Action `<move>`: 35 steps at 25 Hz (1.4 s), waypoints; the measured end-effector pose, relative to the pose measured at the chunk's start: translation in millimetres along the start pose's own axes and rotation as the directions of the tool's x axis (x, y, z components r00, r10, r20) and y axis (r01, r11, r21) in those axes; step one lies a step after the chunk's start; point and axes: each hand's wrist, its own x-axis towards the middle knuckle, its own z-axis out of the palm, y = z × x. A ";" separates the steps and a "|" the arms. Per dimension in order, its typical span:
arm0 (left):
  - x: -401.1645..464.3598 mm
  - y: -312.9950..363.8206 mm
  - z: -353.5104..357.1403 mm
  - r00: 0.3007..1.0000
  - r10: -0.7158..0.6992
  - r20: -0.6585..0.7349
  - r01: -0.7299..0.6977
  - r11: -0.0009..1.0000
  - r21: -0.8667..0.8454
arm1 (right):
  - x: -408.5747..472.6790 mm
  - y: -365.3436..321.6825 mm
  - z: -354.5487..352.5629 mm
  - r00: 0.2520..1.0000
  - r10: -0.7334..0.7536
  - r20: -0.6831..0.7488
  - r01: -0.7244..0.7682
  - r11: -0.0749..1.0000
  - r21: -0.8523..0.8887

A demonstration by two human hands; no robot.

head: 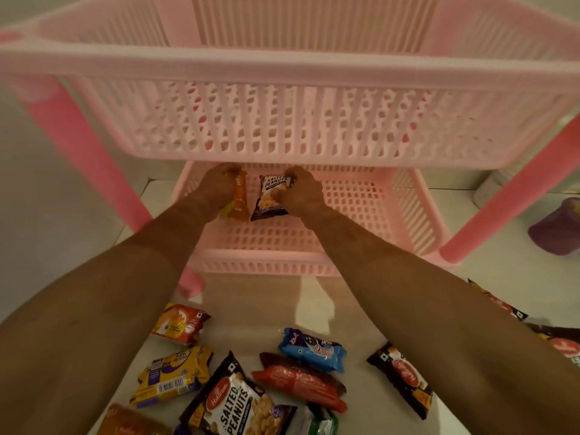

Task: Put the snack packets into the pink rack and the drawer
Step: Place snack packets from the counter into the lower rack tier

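Note:
A pink slotted rack fills the view, with its upper basket (282,67) close to the camera and its lower basket (370,196) beneath. Both my arms reach into the lower basket. My left hand (216,186) grips an orange snack packet (240,199) held upright. My right hand (303,191) grips a dark salted peanuts packet (271,196) right beside it. Several more packets lie on the white floor in front of the rack: a second salted peanuts packet (237,403), a blue biscuit packet (314,350), a red packet (301,379) and a yellow packet (172,376).
Pink rack legs stand at the left (84,158) and right (508,199). A purple cap-like object (555,229) lies on the floor at the right. Further dark packets (401,375) lie near my right forearm. An orange packet (180,323) lies near the rack's front left foot.

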 end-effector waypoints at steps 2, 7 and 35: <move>5.8 -1.3 2.1 0.998 0.041 -0.045 -0.037 0.996 0.082 | 4.0 -0.4 3.9 0.999 -0.028 0.016 0.028 1.000 -0.013; 7.8 0.0 5.4 0.994 0.099 -0.040 -0.078 0.929 0.361 | 7.6 0.5 9.3 0.997 -0.078 0.022 0.080 0.992 -0.095; -253.5 -59.6 165.1 0.822 0.401 0.404 -0.556 0.718 0.418 | -259.5 161.2 -145.1 0.971 -0.061 -0.231 0.020 0.984 -0.178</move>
